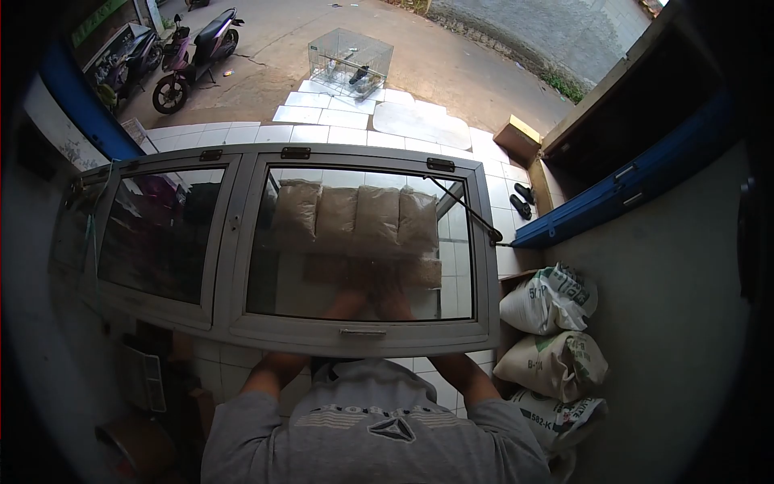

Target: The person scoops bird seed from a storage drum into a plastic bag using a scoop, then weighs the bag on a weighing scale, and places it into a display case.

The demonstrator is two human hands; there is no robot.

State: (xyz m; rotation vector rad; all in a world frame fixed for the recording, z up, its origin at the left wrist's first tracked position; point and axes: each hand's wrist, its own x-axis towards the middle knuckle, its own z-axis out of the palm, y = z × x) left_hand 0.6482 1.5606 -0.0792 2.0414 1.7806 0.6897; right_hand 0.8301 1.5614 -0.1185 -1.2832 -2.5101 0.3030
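Both my forearms reach under the raised front edge of a grey-framed glass lid (363, 329) on a display case. Through the dim glass I see my left hand (351, 300) and my right hand (392, 302) close together. They are at a brown packed bag (421, 273) that lies in front of a row of clear plastic bags. My fingers are too dark to make out, so their grip does not show. The row holds several plastic bags of brown granular stuff (335, 214), side by side and upright or leaning.
A second glass panel (165, 234) adjoins on the left. A metal stay (468, 211) props the lid's right side. Stacked printed sacks (552, 367) stand right, near black sandals (522, 202). Beyond are a wire cage (348, 64), a cardboard box (518, 139) and a parked motorbike (193, 60).
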